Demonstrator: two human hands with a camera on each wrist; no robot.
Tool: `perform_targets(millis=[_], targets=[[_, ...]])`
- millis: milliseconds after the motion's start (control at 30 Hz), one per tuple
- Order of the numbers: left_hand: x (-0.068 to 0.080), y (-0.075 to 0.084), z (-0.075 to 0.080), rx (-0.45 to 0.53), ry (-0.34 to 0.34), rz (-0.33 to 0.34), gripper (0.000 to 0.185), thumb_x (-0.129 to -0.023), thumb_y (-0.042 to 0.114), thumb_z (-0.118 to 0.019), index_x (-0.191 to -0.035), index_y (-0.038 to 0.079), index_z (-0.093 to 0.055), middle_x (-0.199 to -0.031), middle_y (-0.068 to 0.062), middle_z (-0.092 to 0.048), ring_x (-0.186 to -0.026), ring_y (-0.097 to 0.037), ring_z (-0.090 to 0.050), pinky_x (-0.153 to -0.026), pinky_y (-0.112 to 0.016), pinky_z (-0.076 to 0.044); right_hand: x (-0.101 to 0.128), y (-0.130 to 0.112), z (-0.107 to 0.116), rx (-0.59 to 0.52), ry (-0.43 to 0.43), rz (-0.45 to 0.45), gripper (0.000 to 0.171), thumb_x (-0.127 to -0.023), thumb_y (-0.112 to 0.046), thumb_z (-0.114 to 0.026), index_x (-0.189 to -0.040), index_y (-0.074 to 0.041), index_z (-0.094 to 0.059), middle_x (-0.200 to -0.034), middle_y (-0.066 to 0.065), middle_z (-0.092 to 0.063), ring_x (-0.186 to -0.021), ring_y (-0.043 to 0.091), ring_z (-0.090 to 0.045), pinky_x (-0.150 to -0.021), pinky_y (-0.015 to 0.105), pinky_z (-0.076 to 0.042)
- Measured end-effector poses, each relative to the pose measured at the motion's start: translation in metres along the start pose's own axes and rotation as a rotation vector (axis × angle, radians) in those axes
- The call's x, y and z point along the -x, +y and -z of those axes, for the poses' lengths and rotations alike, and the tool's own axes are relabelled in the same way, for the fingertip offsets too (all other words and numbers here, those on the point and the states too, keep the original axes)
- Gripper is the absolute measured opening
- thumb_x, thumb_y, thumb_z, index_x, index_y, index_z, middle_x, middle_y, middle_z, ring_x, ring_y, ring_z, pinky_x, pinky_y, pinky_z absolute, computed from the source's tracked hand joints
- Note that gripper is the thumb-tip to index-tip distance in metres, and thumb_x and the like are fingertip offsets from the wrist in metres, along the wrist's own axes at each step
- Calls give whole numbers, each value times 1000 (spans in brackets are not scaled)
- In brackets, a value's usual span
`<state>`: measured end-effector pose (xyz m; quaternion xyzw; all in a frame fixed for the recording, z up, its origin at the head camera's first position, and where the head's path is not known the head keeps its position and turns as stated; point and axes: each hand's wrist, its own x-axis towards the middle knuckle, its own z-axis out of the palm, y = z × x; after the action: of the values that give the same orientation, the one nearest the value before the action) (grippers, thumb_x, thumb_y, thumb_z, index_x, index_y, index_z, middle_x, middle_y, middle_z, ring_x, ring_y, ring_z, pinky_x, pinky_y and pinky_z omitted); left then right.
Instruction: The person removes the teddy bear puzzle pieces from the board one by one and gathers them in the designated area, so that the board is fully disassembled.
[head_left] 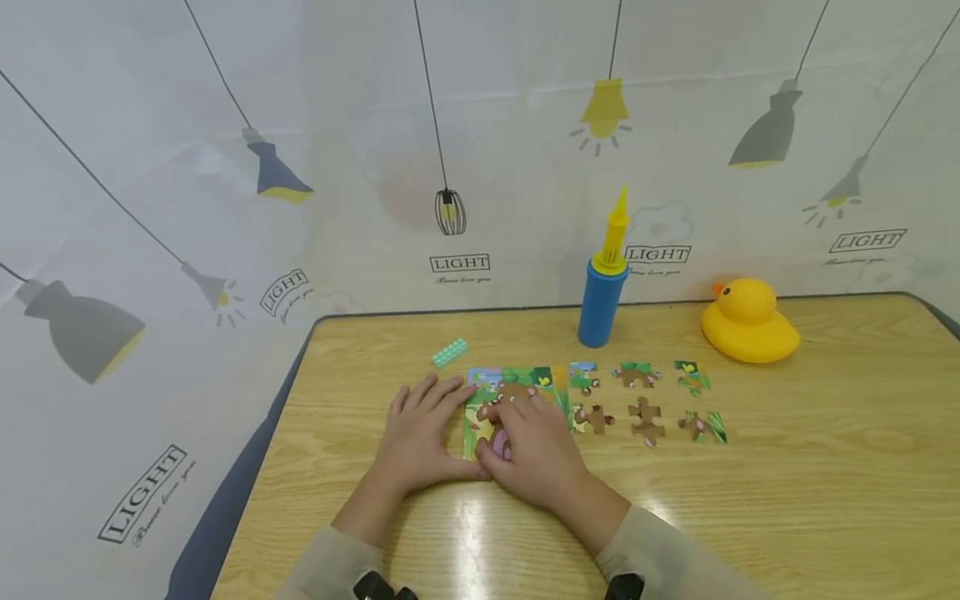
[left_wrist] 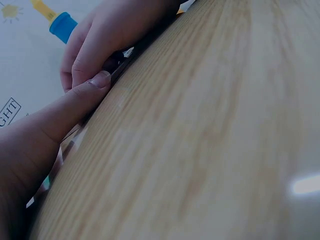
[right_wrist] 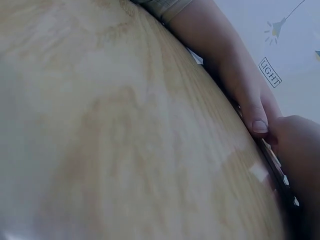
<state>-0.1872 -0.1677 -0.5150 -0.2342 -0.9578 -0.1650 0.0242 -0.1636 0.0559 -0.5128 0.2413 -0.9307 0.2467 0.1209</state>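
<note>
A bear jigsaw puzzle (head_left: 543, 379) lies on the table in front of the person, its lower part partly hidden by the hands. My left hand (head_left: 420, 437) rests along its left side, fingers extended and thumb stretched across its near edge. Over the puzzle's lower middle, my right hand (head_left: 540, 450) presses down with fingertips and thumb. Both thumbs come close together at the near edge, as the left wrist view shows with the left thumb (left_wrist: 80, 97) beside the right hand (left_wrist: 107, 37).
Several loose puzzle pieces (head_left: 647, 421) lie in two rows right of the puzzle. A mint-green studded block (head_left: 450, 352) lies behind the left hand. Farther back stand a blue and yellow hand pump (head_left: 602, 300) and a yellow rubber duck (head_left: 750, 325), near the lamp-print backdrop (head_left: 360, 208).
</note>
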Motion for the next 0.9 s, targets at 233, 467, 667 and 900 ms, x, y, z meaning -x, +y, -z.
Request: perform_targets(millis=[233,467,667,900], targets=[[0,0,1,9,-5,0,126,-61,97,-71,-165,31,-44,-172,6,-35,-161,-35,-21,-125,-70,-10,-3,0,4,-64,-47,-53,39,-87,-46,-78,-116,-21,-73,-114,-11,-66,-121,22,-63,-119,59,-37],[0,0,1,26,-9,-7,127,-59,94,-76,-164,30,-44,-172,5,-36,-161,-37,-21,-125,-70,-10,-5,0,11,-129,-95,-66,34,-86,-41,-80,-112,-21,-72,-113,-9,-65,-118,23,-62,-118,63,-36],[1,0,2,38,-4,-17,131,-56,91,-81,-165,29,-44,-171,3,-37,-160,-38,-22,-124,-71,-10,-7,0,15,-153,-139,-79,45,-78,-42,-86,-113,-18,-72,-118,-8,-65,-124,28,-60,-120,64,-32],[0,-2,2,27,-27,-11,132,-56,94,-78,-166,31,-41,-173,5,-33,-161,-36,-19,-125,-69,-8,-9,2,17,-177,-178,-102,55,-73,-43,-92,-117,-16,-73,-127,-5,-65,-141,41,-51,-117,70,-33]])
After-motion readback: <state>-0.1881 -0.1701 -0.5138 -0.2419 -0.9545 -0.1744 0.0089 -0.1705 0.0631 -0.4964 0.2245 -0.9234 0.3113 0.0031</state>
